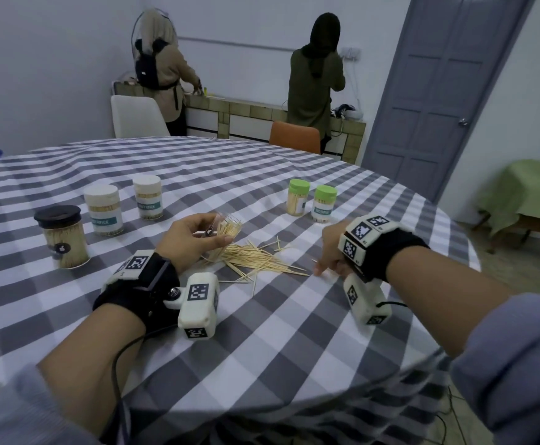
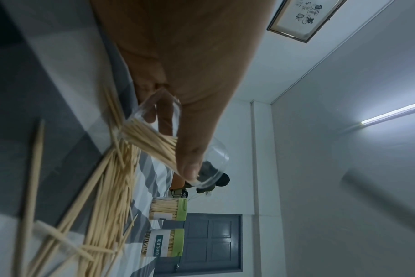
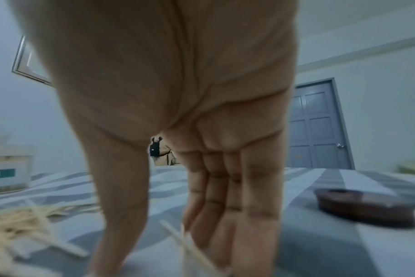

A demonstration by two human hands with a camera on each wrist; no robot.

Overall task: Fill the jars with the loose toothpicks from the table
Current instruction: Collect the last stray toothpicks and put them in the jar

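My left hand point(image 1: 217, 232) grips a clear lidless jar point(image 1: 231, 223), tilted on its side just above the table and partly filled with toothpicks. In the left wrist view the thumb point(image 2: 190, 159) lies across the jar point(image 2: 214, 159), whose mouth faces the loose toothpick pile point(image 2: 107, 187). That pile point(image 1: 259, 259) lies on the checked tablecloth between my hands. My right hand point(image 1: 326, 269) reaches down at the pile's right end, its straight fingers point(image 3: 225, 206) touching a couple of stray toothpicks point(image 3: 190, 243). No toothpick is seen held in it.
Filled jars stand around: a black-lidded one point(image 1: 63, 236), two white-lidded point(image 1: 103, 210) point(image 1: 148, 197), two green-lidded point(image 1: 297, 197) point(image 1: 324, 203). A dark lid point(image 3: 365, 208) lies right of my right hand. Two people stand at the far counter point(image 1: 262, 107). Chairs line the table's far edge.
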